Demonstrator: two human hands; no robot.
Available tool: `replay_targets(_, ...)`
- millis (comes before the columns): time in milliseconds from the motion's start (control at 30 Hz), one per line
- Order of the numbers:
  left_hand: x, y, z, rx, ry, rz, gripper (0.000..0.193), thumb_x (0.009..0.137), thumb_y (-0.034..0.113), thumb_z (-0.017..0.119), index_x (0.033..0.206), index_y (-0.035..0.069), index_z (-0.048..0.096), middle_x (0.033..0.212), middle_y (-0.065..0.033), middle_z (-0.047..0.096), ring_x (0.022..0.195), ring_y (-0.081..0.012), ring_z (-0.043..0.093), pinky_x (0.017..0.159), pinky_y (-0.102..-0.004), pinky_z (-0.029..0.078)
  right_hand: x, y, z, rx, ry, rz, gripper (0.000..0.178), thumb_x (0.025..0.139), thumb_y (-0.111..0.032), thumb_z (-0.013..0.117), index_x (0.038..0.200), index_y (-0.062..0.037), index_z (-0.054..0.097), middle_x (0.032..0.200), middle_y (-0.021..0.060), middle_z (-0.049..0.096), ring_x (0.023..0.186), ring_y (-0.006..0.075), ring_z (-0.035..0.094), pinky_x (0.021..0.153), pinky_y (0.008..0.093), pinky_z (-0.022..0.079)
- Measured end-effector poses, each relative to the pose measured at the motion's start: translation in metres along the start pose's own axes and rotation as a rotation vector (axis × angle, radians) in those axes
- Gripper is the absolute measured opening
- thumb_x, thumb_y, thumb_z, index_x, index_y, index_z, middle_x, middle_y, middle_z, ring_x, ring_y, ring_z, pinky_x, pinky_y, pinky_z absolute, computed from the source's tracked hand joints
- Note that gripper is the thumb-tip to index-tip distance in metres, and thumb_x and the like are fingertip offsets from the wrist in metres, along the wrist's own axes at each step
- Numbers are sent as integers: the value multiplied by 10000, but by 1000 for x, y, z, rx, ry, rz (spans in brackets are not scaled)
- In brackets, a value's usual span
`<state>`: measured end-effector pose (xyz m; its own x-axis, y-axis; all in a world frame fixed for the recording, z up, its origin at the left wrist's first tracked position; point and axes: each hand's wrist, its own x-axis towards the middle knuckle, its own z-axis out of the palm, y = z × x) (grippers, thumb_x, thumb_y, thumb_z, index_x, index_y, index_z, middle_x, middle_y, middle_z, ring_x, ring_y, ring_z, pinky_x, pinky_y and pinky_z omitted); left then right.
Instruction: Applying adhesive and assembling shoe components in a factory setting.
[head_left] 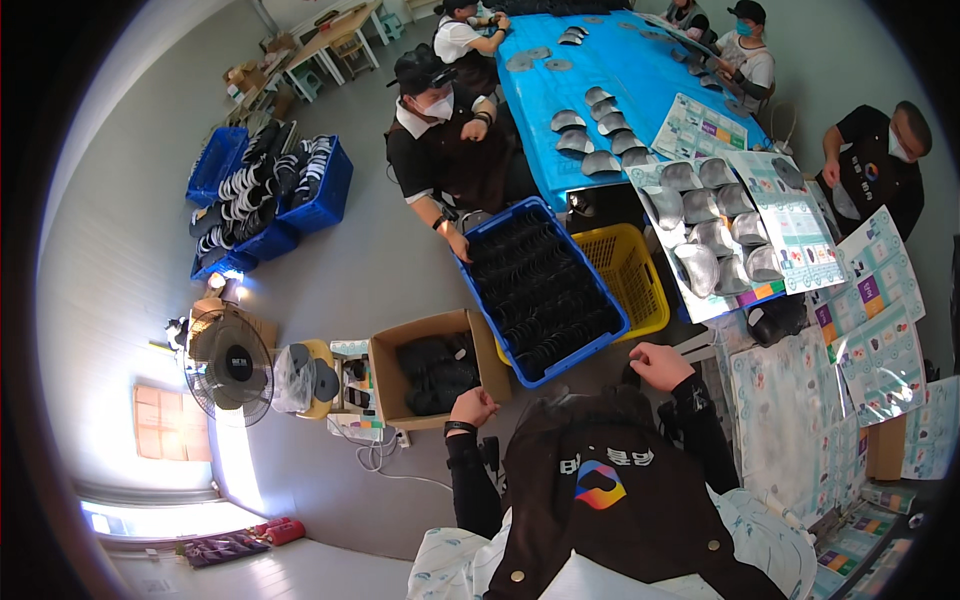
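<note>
My left hand [473, 408] is closed in a loose fist in front of the cardboard box [391, 392], with no object showing in it. To the right, my right hand [660, 367] has its fingers curled beside a small dark shape near my lap; whether it grips that is unclear. Just ahead, a blue crate [493, 345] is packed with rows of dark curved pieces [540, 285]. It rests partly over a yellow basket [640, 262]. More dark pieces [440, 372] lie in the cardboard box.
A co-worker's hand [456, 246] touches the crate's left rim. Grey cap-brim-shaped pieces [712, 237] lie on printed sheets at my right. Beyond is a blue-covered table [545, 90] with people around it. A fan [229, 366] and stacked blue crates [325, 195] stand left.
</note>
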<state>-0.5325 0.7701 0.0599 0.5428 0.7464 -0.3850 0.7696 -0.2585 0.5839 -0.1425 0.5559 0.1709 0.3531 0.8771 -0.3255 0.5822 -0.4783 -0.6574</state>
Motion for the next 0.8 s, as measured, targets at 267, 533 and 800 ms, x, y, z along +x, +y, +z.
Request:
replay_targets(267,1,-1,5,64,1,-1,349,794,353,807,755,38,662,741,-134,702,744,-316,697,705,-402,543,-4,0,-1,2,4,-1,270,894,-235,676,1071,-31,671,868,142,724,850,324,700,770,417,548)
replay_targets(533,-2,1,5,14,0,-15,424,862,454,737,790,38,698,771,-143,715,764,-324,699,717,-419,542,-10,-10,-8,20,6,-32,276,905,-236,673,1082,-25,665,862,140,718,844,325,697,757,417,544)
replay_targets(800,1,-9,16,61,27,20,399,882,430,713,825,36,712,766,-142,717,766,-328,705,727,-420,549,-12,-16,-10,21,-12,-50,292,912,-242,665,1097,-17,660,888,143,718,862,323,694,765,414,541)
